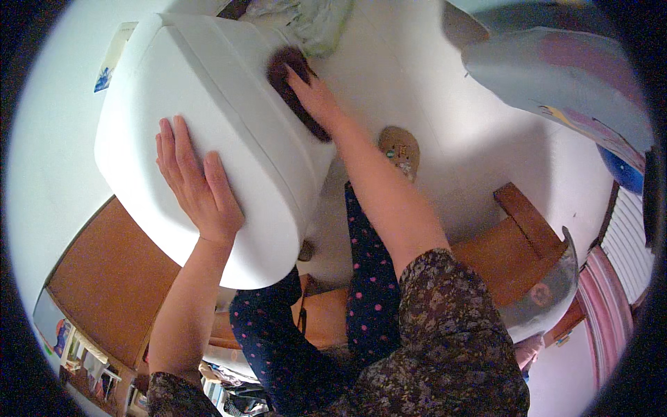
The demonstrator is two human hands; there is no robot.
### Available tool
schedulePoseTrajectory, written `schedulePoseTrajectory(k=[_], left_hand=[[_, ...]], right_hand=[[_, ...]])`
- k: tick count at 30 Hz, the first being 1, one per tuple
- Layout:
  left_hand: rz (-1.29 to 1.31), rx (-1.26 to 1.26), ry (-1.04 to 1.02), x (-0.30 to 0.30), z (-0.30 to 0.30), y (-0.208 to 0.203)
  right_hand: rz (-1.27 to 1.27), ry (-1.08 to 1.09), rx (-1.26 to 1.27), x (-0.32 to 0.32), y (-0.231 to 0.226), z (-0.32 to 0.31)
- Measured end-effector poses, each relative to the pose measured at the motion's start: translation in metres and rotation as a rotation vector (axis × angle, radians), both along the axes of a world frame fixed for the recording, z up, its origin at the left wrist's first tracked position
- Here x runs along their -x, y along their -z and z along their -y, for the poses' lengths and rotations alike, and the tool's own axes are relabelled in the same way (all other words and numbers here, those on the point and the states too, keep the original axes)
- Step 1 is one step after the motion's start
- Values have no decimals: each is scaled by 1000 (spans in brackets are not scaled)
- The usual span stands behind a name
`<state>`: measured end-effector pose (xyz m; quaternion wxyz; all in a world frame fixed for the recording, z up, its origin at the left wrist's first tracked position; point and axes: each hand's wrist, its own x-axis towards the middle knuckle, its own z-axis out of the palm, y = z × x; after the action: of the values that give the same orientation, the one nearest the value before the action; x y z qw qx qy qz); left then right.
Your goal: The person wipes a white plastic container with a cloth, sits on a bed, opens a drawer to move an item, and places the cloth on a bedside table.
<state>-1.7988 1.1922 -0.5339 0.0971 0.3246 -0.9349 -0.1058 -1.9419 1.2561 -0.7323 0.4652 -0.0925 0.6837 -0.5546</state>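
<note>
A large white box-shaped appliance [215,139] with rounded edges and a seam along its side fills the upper left. My left hand [198,181] lies flat on its top, fingers stretched out and holding nothing. Low against the appliance's right side, my right hand [316,97] grips a dark maroon cloth [295,94] and presses it to the white surface. Cloth and fingertips are blurred, and the far fingers are partly hidden.
A tan clog [399,149] on my foot stands on the pale floor, right of the appliance. Clear plastic wrapping [316,24] lies behind. A brown wooden panel [111,271] stands at left; a wooden seat [493,257] is by my right arm. Draped fabric [570,90] hangs at upper right.
</note>
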Motion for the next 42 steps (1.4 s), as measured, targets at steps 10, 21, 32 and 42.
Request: schedulePoseTrajectory(k=[10, 21, 32, 42], left_hand=[[-7, 46, -89, -4, -1, 1], [22, 44, -117, -4, -2, -5], [0, -27, -134, -4, 0, -15], [-94, -73, -157, -9, -3, -18]], right_hand=[[1453, 658, -6, -146, -40, -108], [576, 362, -142, -94, -169, -84], [192, -128, -23, 60, -75, 124], [583, -11, -457, -54, -19, -107]])
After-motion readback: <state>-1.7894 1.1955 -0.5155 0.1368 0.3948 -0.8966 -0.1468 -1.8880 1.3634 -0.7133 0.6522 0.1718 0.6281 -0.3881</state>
